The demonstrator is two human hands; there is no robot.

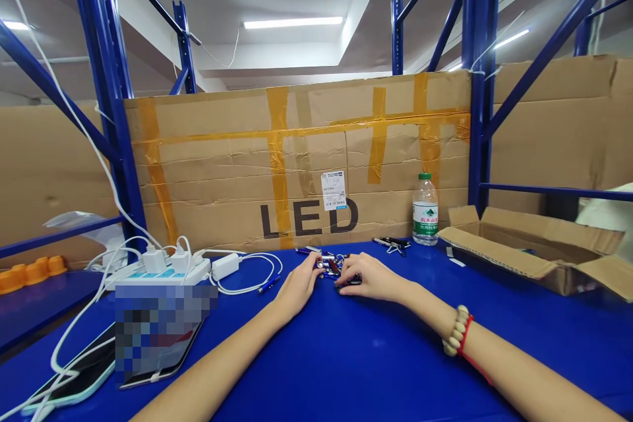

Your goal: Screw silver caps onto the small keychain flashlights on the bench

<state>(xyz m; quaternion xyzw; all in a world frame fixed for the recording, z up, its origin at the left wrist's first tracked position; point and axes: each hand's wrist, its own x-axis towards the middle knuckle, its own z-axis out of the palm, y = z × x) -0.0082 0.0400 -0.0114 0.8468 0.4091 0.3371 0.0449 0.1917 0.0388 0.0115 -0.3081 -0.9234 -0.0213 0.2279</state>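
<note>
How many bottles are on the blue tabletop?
1. The green-capped bottle stands before the cardboard panel, beyond the right hand and left of the open box. The box's inside shows only partly; another could be hidden.

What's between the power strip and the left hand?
In the head view: a white adapter, a looped white cable and, nearest the left hand, a blue pen-like item.

We see a blue tabletop [341, 369] bearing a small jumbled pile [333, 266] midway back. On our left lie a phone [91, 372], a white power strip [198, 271] and a blue pen [270, 284]; on our right stand a green-capped bottle [425, 211] and an open cardboard box [519, 265].
</note>
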